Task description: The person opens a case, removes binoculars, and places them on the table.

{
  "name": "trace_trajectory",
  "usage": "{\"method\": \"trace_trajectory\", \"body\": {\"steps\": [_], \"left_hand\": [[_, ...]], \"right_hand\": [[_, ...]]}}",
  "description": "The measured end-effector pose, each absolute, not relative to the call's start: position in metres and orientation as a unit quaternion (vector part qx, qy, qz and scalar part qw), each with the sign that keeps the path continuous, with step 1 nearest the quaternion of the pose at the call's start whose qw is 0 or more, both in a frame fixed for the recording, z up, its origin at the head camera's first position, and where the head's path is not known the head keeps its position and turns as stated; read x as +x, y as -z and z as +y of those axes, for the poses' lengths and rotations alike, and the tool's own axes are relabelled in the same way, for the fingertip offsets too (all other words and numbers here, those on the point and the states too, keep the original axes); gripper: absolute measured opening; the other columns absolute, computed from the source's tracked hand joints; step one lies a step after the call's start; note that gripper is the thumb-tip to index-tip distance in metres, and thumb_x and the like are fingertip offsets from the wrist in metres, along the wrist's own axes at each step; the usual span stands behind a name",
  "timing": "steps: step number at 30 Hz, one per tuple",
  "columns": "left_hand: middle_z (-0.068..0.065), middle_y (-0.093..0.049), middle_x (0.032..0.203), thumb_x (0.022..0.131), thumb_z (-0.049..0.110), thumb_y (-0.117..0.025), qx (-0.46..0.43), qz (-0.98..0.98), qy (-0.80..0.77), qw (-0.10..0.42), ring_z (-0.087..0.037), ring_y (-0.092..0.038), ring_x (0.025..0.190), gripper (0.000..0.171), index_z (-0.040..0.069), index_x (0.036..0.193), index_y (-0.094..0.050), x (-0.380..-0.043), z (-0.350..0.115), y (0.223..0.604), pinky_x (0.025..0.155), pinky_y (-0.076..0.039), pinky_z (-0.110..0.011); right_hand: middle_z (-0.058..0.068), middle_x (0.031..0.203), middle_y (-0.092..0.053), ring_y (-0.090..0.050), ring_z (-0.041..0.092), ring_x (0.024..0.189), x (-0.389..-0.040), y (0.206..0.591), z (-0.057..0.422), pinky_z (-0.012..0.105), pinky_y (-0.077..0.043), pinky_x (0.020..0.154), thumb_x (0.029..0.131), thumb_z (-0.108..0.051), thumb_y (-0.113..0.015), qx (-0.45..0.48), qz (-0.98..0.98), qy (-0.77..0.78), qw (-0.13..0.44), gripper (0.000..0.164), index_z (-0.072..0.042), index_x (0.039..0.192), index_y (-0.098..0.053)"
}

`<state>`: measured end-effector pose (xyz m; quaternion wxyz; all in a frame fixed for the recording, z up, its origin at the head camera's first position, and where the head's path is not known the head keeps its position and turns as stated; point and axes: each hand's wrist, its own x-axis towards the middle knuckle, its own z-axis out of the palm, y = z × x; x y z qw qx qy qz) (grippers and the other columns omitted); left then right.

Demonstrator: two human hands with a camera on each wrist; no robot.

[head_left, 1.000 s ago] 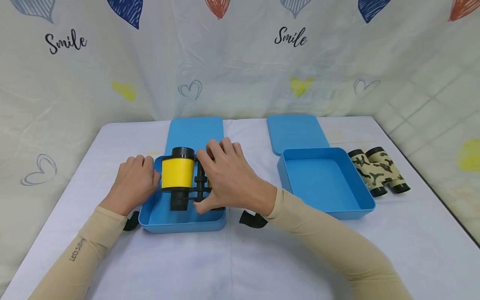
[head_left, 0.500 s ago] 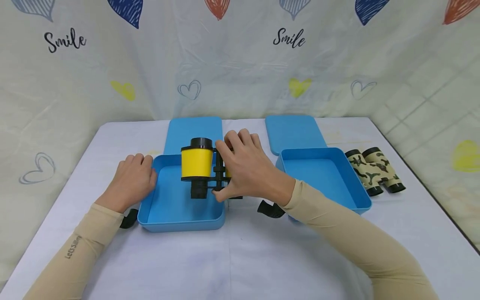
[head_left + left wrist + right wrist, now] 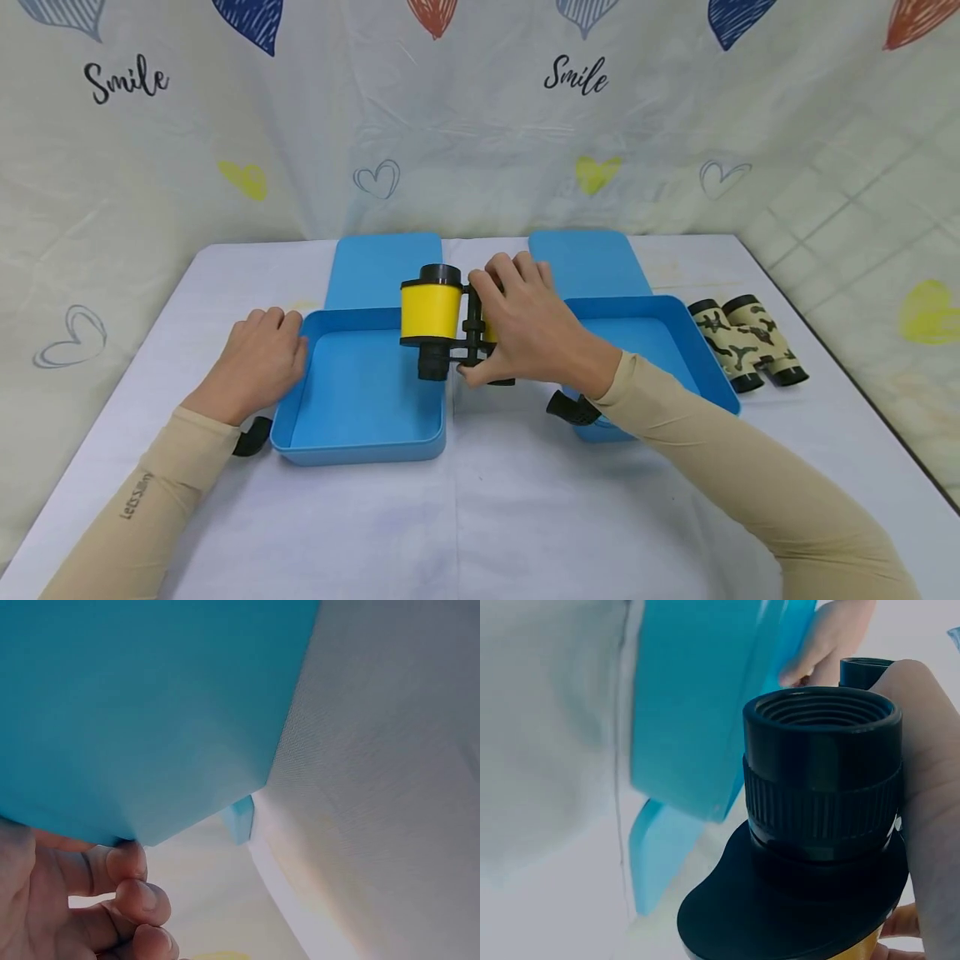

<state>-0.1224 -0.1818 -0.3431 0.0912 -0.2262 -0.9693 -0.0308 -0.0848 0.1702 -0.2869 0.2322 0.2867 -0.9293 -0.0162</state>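
My right hand (image 3: pixel 536 329) grips a pair of yellow and black binoculars (image 3: pixel 431 310), raised over the gap between two blue boxes. One black eyepiece (image 3: pixel 821 780) fills much of the right wrist view, and my palm hides part of the right barrel. At the left, my left hand (image 3: pixel 255 362) holds the side wall of the left blue box (image 3: pixel 360 454), which has nothing in it. In the left wrist view, curled fingers (image 3: pixel 126 866) meet that box's edge.
The right blue box (image 3: pixel 675 350) stands partly behind my right forearm. Camouflage binoculars (image 3: pixel 746 342) lie beside it. Two blue lids (image 3: pixel 386 271) lie flat behind the boxes, one behind each. A patterned curtain (image 3: pixel 480 125) hangs along the table's back.
My right hand has lifted the yellow binoculars out of the left box and carried them to the right. My left hand has stayed at the box's wall.
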Motion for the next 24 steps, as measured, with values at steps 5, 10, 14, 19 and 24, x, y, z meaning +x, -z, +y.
{"method": "trace_trajectory", "body": {"steps": [5,10,14,19,24], "left_hand": [[-0.020,-0.055,0.083,0.102,0.013,-0.052,-0.230,-0.969,0.029,0.086,-0.031,-0.048,0.074,0.026,-0.011,0.105,-0.058,-0.123,-0.183,0.343,0.061,-0.040,-0.038],[-0.018,-0.053,0.080,0.101,0.013,-0.053,-0.235,-0.967,0.029,0.090,-0.029,-0.047,0.071,0.023,-0.010,0.100,-0.058,-0.123,-0.185,0.342,0.059,-0.038,-0.036],[-0.018,-0.053,0.078,0.100,0.012,-0.051,-0.239,-0.966,0.026,0.092,-0.028,-0.046,0.070,0.022,-0.009,0.097,-0.058,-0.123,-0.186,0.341,0.058,-0.037,-0.035],[-0.017,-0.052,0.077,0.099,0.012,-0.049,-0.237,-0.967,0.022,0.088,-0.028,-0.046,0.070,0.022,-0.008,0.095,-0.057,-0.123,-0.186,0.341,0.058,-0.037,-0.035],[-0.016,-0.051,0.075,0.098,0.012,-0.048,-0.232,-0.969,0.025,0.083,-0.028,-0.046,0.069,0.022,-0.008,0.094,-0.057,-0.123,-0.186,0.340,0.059,-0.036,-0.035]], "right_hand": [[0.013,0.107,-0.049,-0.039,0.030,0.096,-0.086,0.292,0.179,0.041,-0.027,0.075,0.059,-0.075,-0.082,0.284,-0.929,0.024,0.235,0.099,-0.005,0.123,-0.052],[0.013,0.105,-0.049,-0.039,0.030,0.094,-0.087,0.297,0.185,0.042,-0.027,0.075,0.058,-0.076,-0.082,0.283,-0.929,0.033,0.235,0.099,-0.005,0.121,-0.054],[0.013,0.104,-0.048,-0.038,0.030,0.093,-0.086,0.299,0.188,0.041,-0.026,0.075,0.058,-0.076,-0.082,0.275,-0.934,0.038,0.225,0.099,-0.005,0.121,-0.056],[0.013,0.102,-0.048,-0.038,0.030,0.091,-0.086,0.301,0.193,0.041,-0.026,0.074,0.057,-0.077,-0.082,0.270,-0.937,0.043,0.218,0.100,-0.003,0.121,-0.057],[0.013,0.101,-0.048,-0.038,0.029,0.089,-0.086,0.304,0.195,0.039,-0.024,0.073,0.058,-0.077,-0.081,0.273,-0.937,0.050,0.212,0.100,-0.003,0.120,-0.058]]}}
